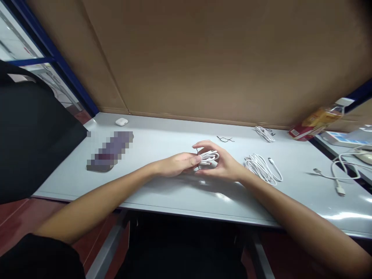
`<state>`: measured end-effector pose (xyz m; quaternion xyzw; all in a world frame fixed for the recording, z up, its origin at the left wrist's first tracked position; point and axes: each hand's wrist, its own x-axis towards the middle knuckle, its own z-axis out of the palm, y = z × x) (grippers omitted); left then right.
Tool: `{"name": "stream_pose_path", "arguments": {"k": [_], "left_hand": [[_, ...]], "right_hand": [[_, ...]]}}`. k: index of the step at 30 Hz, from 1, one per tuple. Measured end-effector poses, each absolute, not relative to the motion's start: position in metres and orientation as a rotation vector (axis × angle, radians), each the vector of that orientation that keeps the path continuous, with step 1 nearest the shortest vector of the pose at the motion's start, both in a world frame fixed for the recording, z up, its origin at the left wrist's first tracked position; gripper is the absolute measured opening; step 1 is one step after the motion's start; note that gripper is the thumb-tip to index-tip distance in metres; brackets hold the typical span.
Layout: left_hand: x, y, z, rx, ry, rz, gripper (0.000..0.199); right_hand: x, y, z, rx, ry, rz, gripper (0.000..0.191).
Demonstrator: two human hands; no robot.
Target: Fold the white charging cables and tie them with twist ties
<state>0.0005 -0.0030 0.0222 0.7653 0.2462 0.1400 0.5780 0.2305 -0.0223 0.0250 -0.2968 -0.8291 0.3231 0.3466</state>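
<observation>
I have my left hand [177, 164] and right hand [217, 164] closed around a coiled white cable [209, 157], gripping it between them over the tabletop [171, 197]. Just right of my right hand lies a looser white cable coil [260, 168]. Beyond that hand sit a thin black wire [225, 139] and a small white cable bundle [266, 134]. Far beyond my left hand is a white earbud case [121, 121].

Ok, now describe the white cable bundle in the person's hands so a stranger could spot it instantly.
Start at the long pale grey table against the brown cardboard panel. Near its middle, the person's left hand and right hand meet around a looped white cable. Unlike the loose white cables lying to its right, this one is held in a tight bundle.
</observation>
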Motion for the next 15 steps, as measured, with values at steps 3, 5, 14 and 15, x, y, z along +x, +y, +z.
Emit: {"name": "stream_pose_path", "arguments": {"k": [3, 5, 14, 15], "left_hand": [[0.0017, -0.0035, 0.0215, 1.741, 0.549, 0.384, 0.057], [0.0022, -0.0033, 0.0207, 1.688, 0.551, 0.430, 0.056], [0.0053, -0.0043, 0.0206, 1.617, 0.626, 0.488, 0.067], [0.0058, -0.0044, 0.0202, 1.625, 0.639, 0.485, 0.068]], "right_hand": [[0.2297, -0.0193, 0.0249, -0.730, -2.109, 0.750, 0.046], [0.2290, -0.0175, 0.0248, -0.748, -2.071, 0.761, 0.033], [0.2259, -0.0136, 0.0198, -0.811, -1.877, 1.017, 0.018], [0.2258, -0.0138, 0.0192, -0.818, -1.857, 1.074, 0.020]]}}
